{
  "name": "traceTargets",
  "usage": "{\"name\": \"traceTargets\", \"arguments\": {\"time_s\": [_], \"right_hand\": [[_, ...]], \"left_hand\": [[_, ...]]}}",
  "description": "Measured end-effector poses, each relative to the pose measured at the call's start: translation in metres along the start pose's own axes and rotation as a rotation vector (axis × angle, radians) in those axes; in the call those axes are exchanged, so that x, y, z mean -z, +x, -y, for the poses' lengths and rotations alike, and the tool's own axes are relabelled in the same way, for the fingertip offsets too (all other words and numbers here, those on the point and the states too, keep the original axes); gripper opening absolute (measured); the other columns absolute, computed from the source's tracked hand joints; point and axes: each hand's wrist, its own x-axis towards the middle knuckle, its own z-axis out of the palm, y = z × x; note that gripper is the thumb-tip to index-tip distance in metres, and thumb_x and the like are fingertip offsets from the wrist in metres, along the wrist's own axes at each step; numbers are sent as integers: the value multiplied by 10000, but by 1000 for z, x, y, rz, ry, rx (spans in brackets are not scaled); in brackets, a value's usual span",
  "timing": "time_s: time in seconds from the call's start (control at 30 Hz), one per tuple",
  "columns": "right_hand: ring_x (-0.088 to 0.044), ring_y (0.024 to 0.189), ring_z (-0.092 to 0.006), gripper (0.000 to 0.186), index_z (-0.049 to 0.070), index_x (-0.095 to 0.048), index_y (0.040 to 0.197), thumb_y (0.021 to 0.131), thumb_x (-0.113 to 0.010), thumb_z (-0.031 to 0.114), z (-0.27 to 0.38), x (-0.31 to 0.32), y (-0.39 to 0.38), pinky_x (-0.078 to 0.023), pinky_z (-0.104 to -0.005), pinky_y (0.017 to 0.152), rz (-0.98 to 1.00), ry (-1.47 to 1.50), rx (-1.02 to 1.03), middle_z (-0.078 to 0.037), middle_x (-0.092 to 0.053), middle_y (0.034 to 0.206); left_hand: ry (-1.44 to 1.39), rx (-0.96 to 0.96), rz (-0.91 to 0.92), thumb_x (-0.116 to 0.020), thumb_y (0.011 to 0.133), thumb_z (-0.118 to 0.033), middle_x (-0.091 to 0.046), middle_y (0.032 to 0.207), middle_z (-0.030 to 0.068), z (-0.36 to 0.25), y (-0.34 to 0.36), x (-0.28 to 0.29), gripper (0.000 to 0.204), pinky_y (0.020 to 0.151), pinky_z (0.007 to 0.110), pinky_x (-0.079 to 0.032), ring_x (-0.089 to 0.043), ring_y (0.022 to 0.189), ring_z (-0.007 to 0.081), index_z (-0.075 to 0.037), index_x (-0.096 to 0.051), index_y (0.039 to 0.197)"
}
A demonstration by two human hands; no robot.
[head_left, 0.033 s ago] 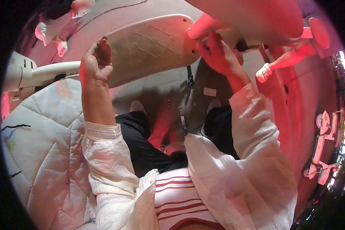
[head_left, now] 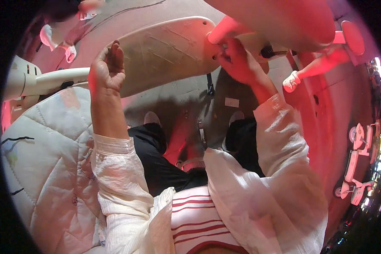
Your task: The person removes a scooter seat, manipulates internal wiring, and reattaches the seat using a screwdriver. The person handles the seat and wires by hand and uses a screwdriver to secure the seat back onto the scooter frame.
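My left hand (head_left: 108, 72) is palm up at the left end of a pale, elongated board (head_left: 161, 51), its fingers loosely curled with nothing visible in them. My right hand (head_left: 237, 61) is at the board's right end, just below a red-lit tube (head_left: 220, 29), fingers bent and pinched on something I cannot make out. A large rounded shell (head_left: 279, 19) hangs over that hand. A white frame tube (head_left: 46, 80) runs in from the left, above a quilted white pad (head_left: 42, 165) beside my left arm.
Another person's leg ends in a white clog (head_left: 291, 81) at the right. White scooter-like objects (head_left: 353, 165) stand at the right edge. Part of a person (head_left: 89, 8) and white objects (head_left: 48, 38) are at the top left. My legs are on either side of a dark strut below the board.
My right hand's fingers have shifted very slightly at the board's end. My left hand looks the same, and the surroundings at the top left differ only slightly.
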Motion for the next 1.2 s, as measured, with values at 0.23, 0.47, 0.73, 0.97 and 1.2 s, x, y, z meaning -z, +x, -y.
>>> {"name": "traceTargets", "arguments": {"time_s": [0.23, 0.47, 0.73, 0.97, 1.2], "right_hand": [[-613, 846, -344, 316, 65, -482, 1095, 843, -624, 194, 5, 9, 1, -482, -402, 724, 1, -140, -66, -122, -629, 795], [-614, 782, -335, 214, 30, -499, 1001, 860, -610, 147, 7, 5, 2, -482, -398, 664, -51, -135, -49, -137, -611, 784], [-651, 775, -333, 274, -3, -476, 962, 845, -650, 173, -1, -2, 0, -501, -415, 669, -99, -186, 111, -165, -629, 763], [-663, 824, -323, 260, -1, -470, 924, 846, -646, 173, -2, -6, -3, -515, -390, 690, -49, -236, -145, -157, -666, 843], [-667, 813, -322, 289, -9, -461, 940, 870, -615, 226, -8, -13, -3, -515, -392, 696, -133, -191, -198, -143, -679, 845]], "left_hand": [[-36, -21, -22, -490, 921, -68, -656, 915, 163, 0, 0, 3, 135, 674, 300, -604, -665, 751, 206, 43, -566, 926], [9, -59, -21, -485, 921, -83, -653, 909, 159, -4, -6, 1, 102, 670, 305, -594, -658, 756, 203, 4, -536, 934], [3, -64, -64, -513, 928, -115, -653, 912, 139, -4, -11, -4, 144, 646, 300, -594, -652, 746, 189, 13, -540, 987], [9, -94, -7, -520, 933, -126, -647, 918, 132, -3, -13, 0, 150, 653, 294, -589, -647, 747, 188, -7, -554, 1019], [-40, -86, -30, -506, 944, -132, -650, 881, 119, -7, -11, 5, 158, 657, 289, -589, -650, 740, 191, -13, -564, 1031]]}}
